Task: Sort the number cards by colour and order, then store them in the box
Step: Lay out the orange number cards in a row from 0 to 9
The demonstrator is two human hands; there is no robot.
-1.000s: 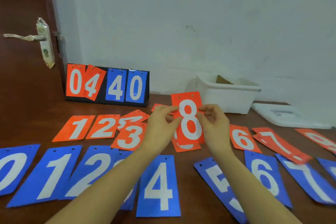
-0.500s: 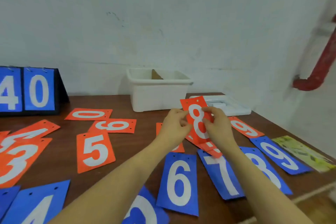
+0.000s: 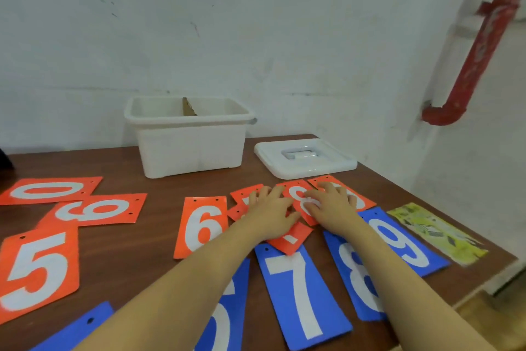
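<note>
Pressing flat-fingered hands [image 3: 270, 212] [image 3: 331, 205] on the orange 8 card [image 3: 299, 197]; white box [image 3: 193, 148] holds a cardboard divider [image 3: 187, 107].

White numerals on orange and blue cards, spread before you on the counter.

On the orange cards you can read a sideways 0 [image 3: 50, 190], a sideways 9 [image 3: 96, 210], a 5 [image 3: 37, 273], a 6 [image 3: 202, 226] and an 8 [image 3: 298, 198] partly covered by your left hand [image 3: 270, 212] and right hand [image 3: 331, 205]. On the blue cards you can read a 7 [image 3: 301, 293], an 8 [image 3: 357, 273] crossed by your right forearm, and a 9 [image 3: 398, 239]. The other cards under your hands and arms show too little to read, and the print on the yellow leaflet [image 3: 435, 232] is too blurred.
</note>
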